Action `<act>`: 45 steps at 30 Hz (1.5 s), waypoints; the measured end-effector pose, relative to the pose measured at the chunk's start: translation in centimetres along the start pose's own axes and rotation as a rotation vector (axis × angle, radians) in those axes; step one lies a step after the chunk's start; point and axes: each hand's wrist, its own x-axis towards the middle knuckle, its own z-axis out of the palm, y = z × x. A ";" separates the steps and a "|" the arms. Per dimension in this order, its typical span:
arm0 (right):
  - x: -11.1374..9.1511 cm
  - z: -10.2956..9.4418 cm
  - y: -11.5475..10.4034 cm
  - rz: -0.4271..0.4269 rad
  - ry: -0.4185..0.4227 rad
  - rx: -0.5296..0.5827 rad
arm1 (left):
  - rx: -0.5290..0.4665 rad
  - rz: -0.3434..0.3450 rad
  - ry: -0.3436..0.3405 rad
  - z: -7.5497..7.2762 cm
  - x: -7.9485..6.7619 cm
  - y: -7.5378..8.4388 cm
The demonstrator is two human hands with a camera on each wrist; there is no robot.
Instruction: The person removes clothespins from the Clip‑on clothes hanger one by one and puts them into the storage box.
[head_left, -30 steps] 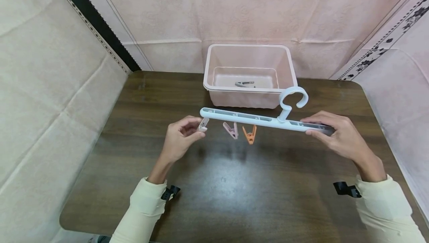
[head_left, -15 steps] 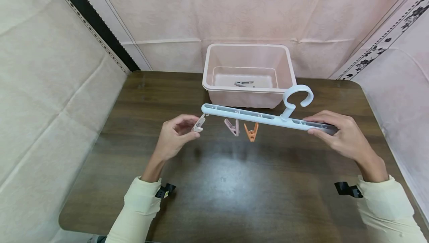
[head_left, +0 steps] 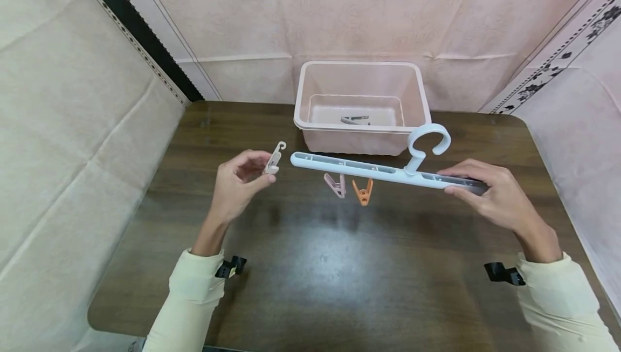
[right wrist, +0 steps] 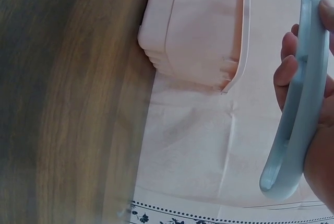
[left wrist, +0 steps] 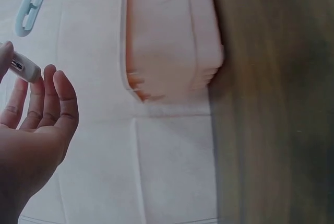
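My left hand (head_left: 239, 185) pinches a whitish clothespin (head_left: 274, 160) with a small hook at its top, held just left of the hanger's end and apart from it. The same clothespin shows between thumb and fingers in the left wrist view. My right hand (head_left: 490, 193) grips the right end of a light blue plastic hanger (head_left: 351, 166), thumb below and fingers above in the head view. A pink clothespin (head_left: 336, 185) and an orange clothespin (head_left: 363, 192) hang under the hanger's bar. In the right wrist view the hanger (right wrist: 297, 114) crosses my palm.
Behind the hanger a pale pink plastic bin (head_left: 354, 142) stands on the brown wooden table (head_left: 320, 282). A greyish clothespin (head_left: 355, 119) lies inside, partly cut off by the bin's front rim. Pale cloth (head_left: 368, 12) hangs behind and at both sides.
My left hand has moved left and slightly away from me, carrying the whitish clothespin off the hanger's left end. The right hand and hanger have shifted only slightly.
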 end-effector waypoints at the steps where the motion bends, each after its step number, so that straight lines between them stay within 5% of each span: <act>1: 0.0 0.0 0.0 -0.004 0.001 -0.008 | 0.006 0.007 0.001 0.0 0.3 0.2; 22: -0.7 0.5 0.2 -0.022 -0.023 -0.011 | 0.108 0.135 -0.083 1.4 6.6 2.3; 33: -1.2 -0.1 0.3 -0.024 -0.019 -0.023 | 0.209 0.072 -0.115 3.7 10.2 1.1; 45: -1.4 0.0 -0.2 0.001 -0.052 -0.028 | 0.421 0.069 -0.242 5.7 13.9 -1.0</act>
